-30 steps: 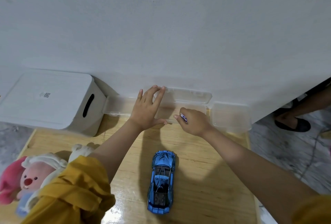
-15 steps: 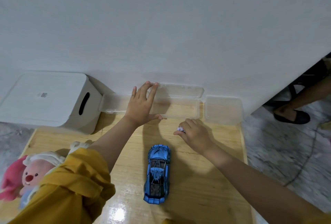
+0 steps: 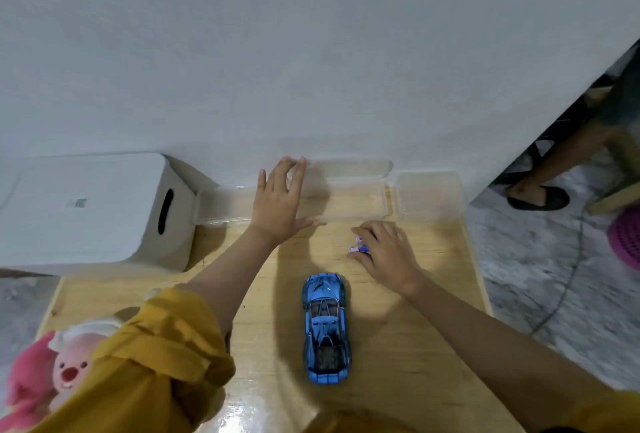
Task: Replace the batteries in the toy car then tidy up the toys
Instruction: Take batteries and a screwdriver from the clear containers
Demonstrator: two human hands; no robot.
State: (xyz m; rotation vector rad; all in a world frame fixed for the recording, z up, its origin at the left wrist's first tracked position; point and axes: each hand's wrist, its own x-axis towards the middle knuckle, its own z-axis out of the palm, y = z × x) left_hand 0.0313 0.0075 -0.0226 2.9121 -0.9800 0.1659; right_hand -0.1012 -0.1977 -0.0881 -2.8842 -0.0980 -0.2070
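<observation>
A blue toy car (image 3: 326, 328) stands on the wooden table (image 3: 415, 335), nose toward the wall. My left hand (image 3: 279, 202) lies flat with straight fingers on the clear plastic box (image 3: 349, 202) by the wall. My right hand (image 3: 387, 252) is over the table just in front of that box, its curled fingers holding small purple-and-white batteries (image 3: 358, 245) whose ends show at the fingertips. A pink plush toy (image 3: 52, 368) lies at the table's left front, partly hidden by my yellow sleeve.
A white lidded bin (image 3: 93, 211) with a slot handle sits at the back left. A second clear box (image 3: 429, 195) stands at the back right corner. Another person's foot in a black slipper (image 3: 536, 195) and a pink object (image 3: 627, 238) are on the floor to the right.
My right hand has drawn back from the clear box toward the car, carrying the batteries. My left hand has stayed on the box.
</observation>
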